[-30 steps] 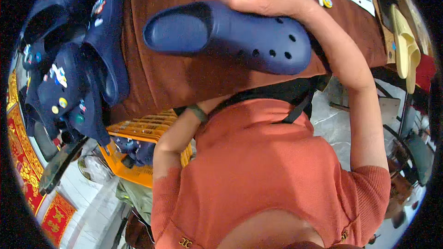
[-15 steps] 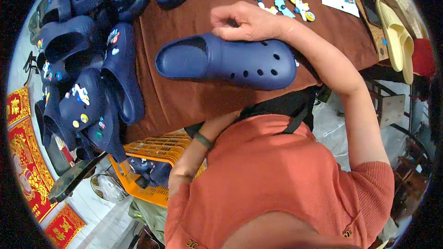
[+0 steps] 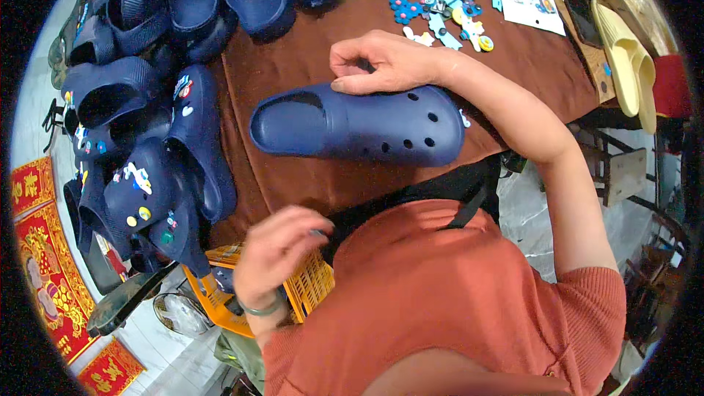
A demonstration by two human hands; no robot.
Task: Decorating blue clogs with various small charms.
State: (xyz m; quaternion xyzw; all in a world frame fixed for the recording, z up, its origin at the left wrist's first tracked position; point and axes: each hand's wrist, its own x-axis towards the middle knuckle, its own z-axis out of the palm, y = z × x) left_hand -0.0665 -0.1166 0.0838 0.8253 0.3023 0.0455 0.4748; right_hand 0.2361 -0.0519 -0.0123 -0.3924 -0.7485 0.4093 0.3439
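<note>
A navy clog (image 3: 359, 123) lies on the brown cloth, its heel opening to the left and its holed toe to the right. My right hand (image 3: 385, 62) rests at its far edge, fingers curled and thumb touching the rim; whatever the curled fingers hold is hidden. Off to the near left, my left hand (image 3: 286, 249) hovers over an orange basket (image 3: 312, 286), slightly blurred. Its fingers are bent together, with a small dark thing at the tips that I cannot make out. A small white charm (image 3: 464, 119) shows beside the toe.
Several navy clogs (image 3: 205, 154) with charms are piled along the left, and more stand at the far left. Colourful loose charms (image 3: 444, 11) lie at the back near a printed white card (image 3: 524, 0). Cream slippers (image 3: 620, 59) are at the far right.
My left hand has come up from below the table edge to above the basket. The clog and my right hand keep their places together; the whole view has shifted slightly.
</note>
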